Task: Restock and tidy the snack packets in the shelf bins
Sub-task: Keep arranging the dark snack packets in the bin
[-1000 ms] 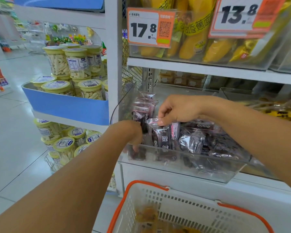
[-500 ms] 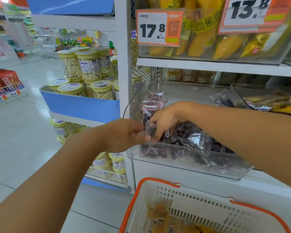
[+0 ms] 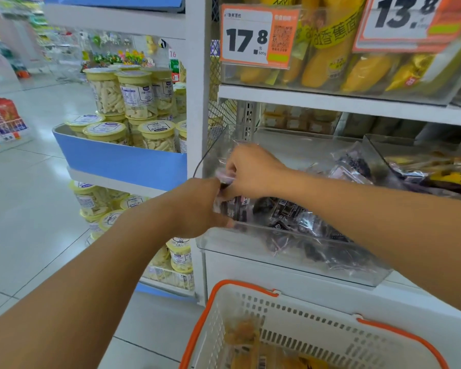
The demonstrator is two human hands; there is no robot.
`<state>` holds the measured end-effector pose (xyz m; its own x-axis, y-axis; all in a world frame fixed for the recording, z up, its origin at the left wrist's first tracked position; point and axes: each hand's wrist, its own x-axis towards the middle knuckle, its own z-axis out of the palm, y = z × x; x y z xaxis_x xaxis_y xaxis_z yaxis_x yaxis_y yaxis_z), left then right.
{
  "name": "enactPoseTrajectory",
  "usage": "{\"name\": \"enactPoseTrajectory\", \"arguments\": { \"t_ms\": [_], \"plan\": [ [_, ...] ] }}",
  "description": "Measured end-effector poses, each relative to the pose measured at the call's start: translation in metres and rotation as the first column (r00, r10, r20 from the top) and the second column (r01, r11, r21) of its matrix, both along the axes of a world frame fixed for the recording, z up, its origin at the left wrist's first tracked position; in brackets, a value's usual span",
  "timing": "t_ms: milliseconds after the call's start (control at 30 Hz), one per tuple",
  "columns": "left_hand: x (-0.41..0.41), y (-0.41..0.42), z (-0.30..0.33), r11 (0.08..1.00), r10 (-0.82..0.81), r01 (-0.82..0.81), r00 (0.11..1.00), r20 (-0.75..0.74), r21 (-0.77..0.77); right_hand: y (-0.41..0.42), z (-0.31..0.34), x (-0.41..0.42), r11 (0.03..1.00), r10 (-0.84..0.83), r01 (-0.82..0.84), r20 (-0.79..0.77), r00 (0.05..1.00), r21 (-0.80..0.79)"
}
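In the head view both hands meet at the left end of a clear plastic shelf bin that sits on the lower shelf and holds a loose heap of dark purple snack packets. The right hand, reaching in from above, pinches the pale top edge of one packet with curled fingers, probably to stand it upright against the bin's left wall. The left hand wraps curled fingers round the same upright bunch at the front corner, likely steadying it. The packets lie directly under and between both hands. Below stands an orange-rimmed white basket with yellow stock inside, presumably waiting its turn
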<state>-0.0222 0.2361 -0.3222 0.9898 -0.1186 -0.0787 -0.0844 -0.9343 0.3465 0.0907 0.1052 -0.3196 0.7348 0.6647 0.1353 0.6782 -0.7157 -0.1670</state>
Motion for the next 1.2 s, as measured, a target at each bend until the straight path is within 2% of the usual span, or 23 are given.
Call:
{"name": "enactPoseTrajectory", "arguments": {
  "t_ms": [67, 100, 267, 333, 400, 433, 500, 567, 633, 700, 767, 833, 933, 1000, 1067, 1200],
  "plan": [
    [0.004, -0.004, -0.002, 0.997, 0.027, -0.024, 0.999, 0.035, -0.077, 0.000, -0.005, 0.003, 1.000, -0.007, 0.004, 0.210, 0.978, 0.013],
    [0.008, -0.006, -0.004, 0.995, 0.043, -0.038, 0.998, 0.053, -0.092, 0.000, -0.008, 0.005, 1.000, 0.007, -0.012, 0.221, 0.975, 0.019],
    [0.034, -0.029, -0.015, 0.995, 0.089, -0.090, 0.996, 0.011, 0.038, -0.012, -0.010, 0.013, 0.998, 0.057, -0.060, 0.142, 0.988, 0.014],
    [0.041, -0.035, -0.020, 0.991, 0.110, -0.109, 0.994, -0.014, 0.072, -0.026, -0.002, 0.014, 0.998, -0.027, 0.021, 0.096, 0.995, 0.066],
    [0.045, -0.037, -0.022, 0.985, 0.124, -0.118, 0.992, -0.040, 0.122, -0.041, 0.007, 0.019, 0.990, -0.138, 0.137, 0.037, 0.990, 0.046],
    [0.046, -0.037, -0.023, 0.982, 0.128, -0.120, 0.991, -0.047, 0.145, -0.047, 0.009, 0.021, 0.986, -0.167, 0.167, -0.016, 0.986, -0.005],
    [0.044, -0.040, -0.023, 0.973, 0.146, -0.137, 0.989, -0.037, 0.186, -0.052, 0.007, 0.023, 0.989, -0.136, 0.124, -0.172, 0.976, -0.083],
    [0.040, -0.044, -0.022, 0.960, 0.166, -0.164, 0.986, 0.008, 0.227, -0.046, 0.001, 0.022, 0.996, -0.067, 0.049, -0.269, 0.961, -0.075],
    [0.038, -0.044, -0.021, 0.952, 0.186, -0.185, 0.982, 0.016, 0.242, -0.037, -0.009, 0.017, 0.998, -0.020, 0.004, -0.273, 0.962, -0.060],
    [0.041, -0.041, -0.022, 0.957, 0.172, -0.154, 0.984, -0.054, 0.246, -0.033, -0.022, 0.017, 0.997, -0.035, 0.020, -0.202, 0.979, -0.074],
    [0.041, -0.037, -0.023, 0.967, 0.171, -0.153, 0.982, -0.075, 0.203, -0.039, -0.026, 0.019, 0.992, -0.110, 0.101, -0.122, 0.986, -0.080],
    [0.039, -0.036, -0.020, 0.973, 0.181, -0.179, 0.984, 0.002, 0.146, -0.050, -0.017, 0.023, 0.980, -0.158, 0.144, -0.090, 0.983, -0.138],
    [0.035, -0.036, -0.018, 0.979, 0.162, -0.178, 0.975, 0.153, 0.103, -0.056, 0.004, 0.028, 0.921, -0.219, 0.152, -0.155, 0.963, -0.359],
    [0.035, -0.035, -0.017, 0.989, 0.139, -0.144, 0.980, 0.142, 0.028, -0.050, 0.004, 0.030, 0.859, -0.280, 0.137, -0.228, 0.933, -0.494],
    [0.033, -0.033, -0.018, 0.995, 0.103, -0.102, 0.988, 0.119, -0.019, -0.041, -0.004, 0.029, 0.828, -0.297, 0.120, -0.248, 0.922, -0.548],
    [0.026, -0.030, -0.015, 0.993, 0.007, 0.003, 0.996, 0.087, -0.116, -0.032, -0.014, 0.021, 0.843, -0.123, 0.088, -0.030, 0.992, -0.531]
  ]
}}
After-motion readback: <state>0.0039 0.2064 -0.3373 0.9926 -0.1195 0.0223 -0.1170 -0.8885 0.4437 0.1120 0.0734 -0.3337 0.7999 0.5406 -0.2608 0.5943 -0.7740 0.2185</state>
